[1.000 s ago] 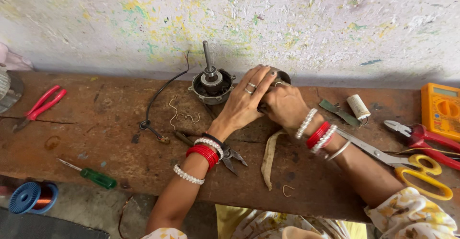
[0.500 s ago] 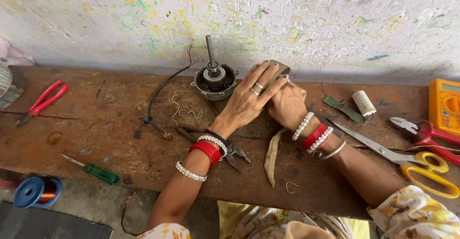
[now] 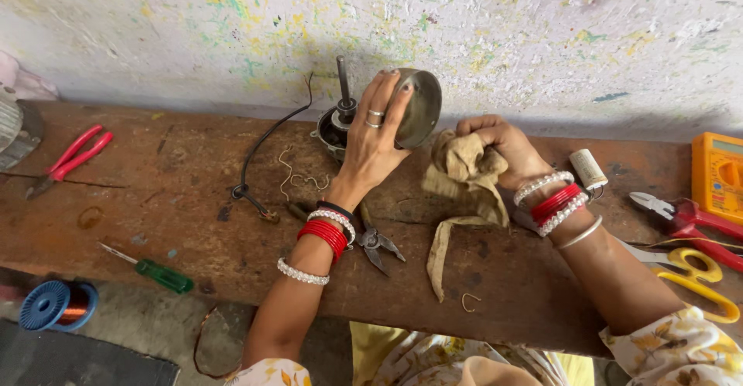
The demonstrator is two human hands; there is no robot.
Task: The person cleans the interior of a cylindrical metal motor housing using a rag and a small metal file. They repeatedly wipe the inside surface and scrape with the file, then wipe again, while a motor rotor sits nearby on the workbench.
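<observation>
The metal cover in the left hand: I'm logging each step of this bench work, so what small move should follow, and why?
Probably bring the cloth in the right hand up against the metal cover. The left hand holds the cover lifted off the bench, tilted beside the motor housing, while the cloth sits bunched just beside it, not touching yet.

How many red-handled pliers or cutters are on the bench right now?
2. One pair of red pliers lies at the far left of the bench; one red-handled cutter lies at the far right, below the yellow meter. More may lie out of view.
</observation>
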